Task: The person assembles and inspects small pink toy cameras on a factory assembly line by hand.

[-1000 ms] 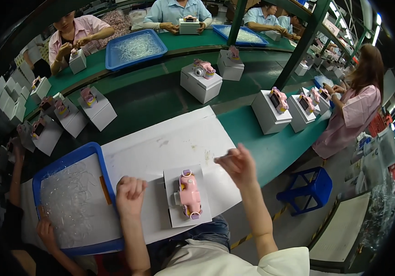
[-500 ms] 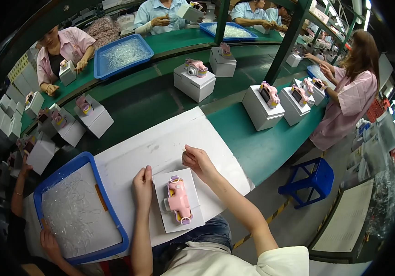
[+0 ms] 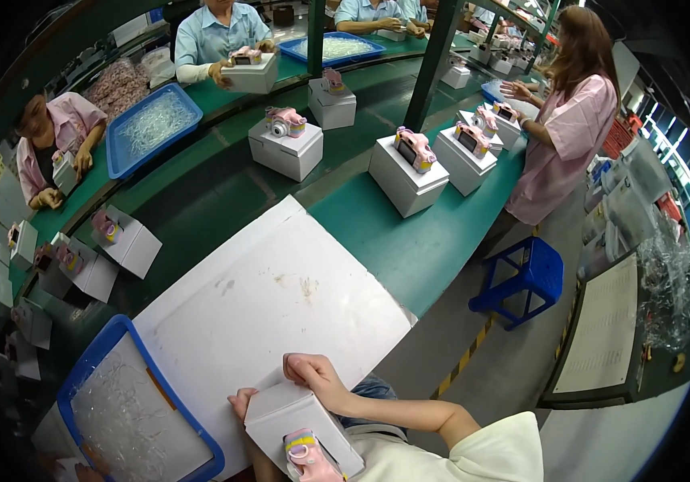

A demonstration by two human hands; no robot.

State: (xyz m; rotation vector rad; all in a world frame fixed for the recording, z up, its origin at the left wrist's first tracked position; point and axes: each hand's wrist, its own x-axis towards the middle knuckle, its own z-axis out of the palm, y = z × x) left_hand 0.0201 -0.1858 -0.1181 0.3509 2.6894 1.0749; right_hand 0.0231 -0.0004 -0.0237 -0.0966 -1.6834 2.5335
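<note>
A white cardboard box (image 3: 268, 422) is tilted up close to my body, near the bottom of the view. On its upper face rests a pink toy camera (image 3: 313, 462) with yellow and purple parts, partly cut off by the lower edge. My left hand (image 3: 242, 402) is at the far left corner of the box, fingers closed on its side and partly hidden by it. Against the far top edge curls my right hand (image 3: 313, 379), its fingers bent in. What the right fingers hold, if anything, is too hidden to make out.
A blue-rimmed tray (image 3: 138, 345) of clear plastic strips stands left of the white board (image 3: 297, 265). Boxes topped with toy cameras line the green conveyor (image 3: 200, 193). A blue stool (image 3: 529, 269) is at right. Several co-workers sit or stand around; another person's hand is near the tray.
The box, flat on the board before, is now tilted and nearer my body. My right hand has moved left and down onto its far edge. The whole view has shifted.
</note>
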